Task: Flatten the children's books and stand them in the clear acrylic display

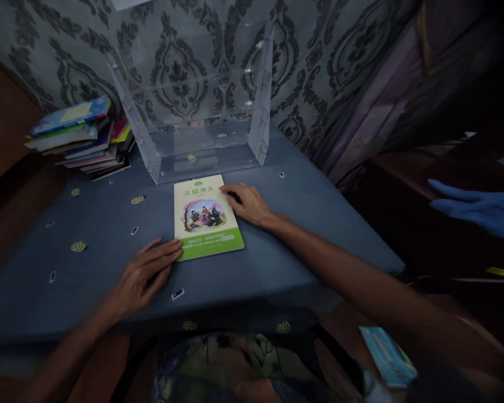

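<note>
Flat mid-bench: green booklet (207,217) titled 三国演义; left hand (145,275) spread, fingertips at its near-left corner; right hand (247,202) spread, touching its right edge.

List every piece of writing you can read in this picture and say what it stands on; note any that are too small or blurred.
"三国演义": title at the top of the green and cream book lying flat on the table.
White lines on the book's green band: too small to read.
Small tags on the tablecloth, such as the tag near the left hand: blurred.
Covers in the book stack: unreadable.
</note>
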A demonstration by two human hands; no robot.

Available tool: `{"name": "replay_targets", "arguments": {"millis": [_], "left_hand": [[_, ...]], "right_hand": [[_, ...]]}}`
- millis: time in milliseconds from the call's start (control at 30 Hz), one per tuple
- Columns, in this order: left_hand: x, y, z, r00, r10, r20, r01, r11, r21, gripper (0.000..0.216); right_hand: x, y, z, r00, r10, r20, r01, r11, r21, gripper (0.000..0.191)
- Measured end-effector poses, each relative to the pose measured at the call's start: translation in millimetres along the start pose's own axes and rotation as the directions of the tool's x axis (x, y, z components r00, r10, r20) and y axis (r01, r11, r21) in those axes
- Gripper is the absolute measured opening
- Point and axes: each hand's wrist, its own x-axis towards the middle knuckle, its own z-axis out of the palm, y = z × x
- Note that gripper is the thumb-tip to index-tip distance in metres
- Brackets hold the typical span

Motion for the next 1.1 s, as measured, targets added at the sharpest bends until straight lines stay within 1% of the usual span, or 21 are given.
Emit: {"name": "replay_targets", "arguments": {"millis": [67, 167, 367, 467, 600, 667, 733, 833, 900, 967, 1100], "left_hand": [[-2.0, 6.8, 1.4, 0.999, 0.032, 0.001, -0.032, 0.999, 0.012, 0.053], [5.5, 15.3, 6.4, 0.995, 0.098, 0.024, -0.098, 0.995, 0.024, 0.054], [41.3, 33.9, 24.0, 0.979, 0.186, 0.088, -0.191, 0.980, 0.048, 0.047], [61.8, 45.6, 33.8, 0.972, 0.174, 0.159, -0.188, 0.979, 0.075, 0.041], [84.9, 57.9, 44.4, 0.953, 0.131, 0.273, -0.155, 0.986, 0.065, 0.042], [91.6, 60.8, 46.3, 0.945, 0.126, 0.301, -0.147, 0.988, 0.050, 0.043], [94.4, 61.1, 45.0, 0.944, 0.130, 0.304, -0.147, 0.989, 0.034, 0.042], [92.9, 55.4, 39.6, 0.951, 0.122, 0.285, -0.133, 0.991, 0.018, 0.041], [89.8, 45.6, 36.7, 0.961, 0.093, 0.260, -0.099, 0.995, 0.009, 0.040], [86.7, 30.2, 36.2, 0.975, 0.052, 0.216, -0.054, 0.999, 0.003, 0.041], [84.8, -10.9, 41.6, 0.995, -0.033, 0.096, 0.030, 0.999, 0.030, 0.046]], "right_hand": [[-1.5, -2.7, 0.4, 1.000, -0.001, 0.000, 0.001, 1.000, -0.013, 0.036], [-2.3, -4.1, 1.2, 1.000, 0.005, -0.008, -0.005, 1.000, -0.023, 0.035], [-1.5, -3.6, 2.5, 1.000, 0.000, -0.007, 0.000, 1.000, -0.031, 0.035], [-1.5, -4.7, 2.3, 1.000, 0.003, 0.002, -0.003, 0.999, -0.032, 0.036], [-1.8, -5.6, 2.1, 1.000, 0.008, -0.008, -0.008, 1.000, -0.027, 0.035], [-2.3, -5.6, 2.3, 1.000, 0.000, -0.011, 0.000, 1.000, -0.018, 0.036], [-3.2, -5.7, 2.5, 1.000, -0.012, -0.013, 0.012, 1.000, -0.014, 0.035], [-5.1, -7.2, 2.1, 0.999, -0.032, -0.025, 0.031, 0.999, -0.025, 0.033], [-6.6, -9.3, 1.5, 0.998, -0.045, -0.035, 0.044, 0.998, -0.037, 0.032], [-7.9, -12.0, 1.2, 0.997, -0.061, -0.044, 0.059, 0.997, -0.048, 0.031], [-8.4, -17.2, 4.7, 0.992, -0.115, -0.048, 0.112, 0.992, -0.065, 0.030]]}}
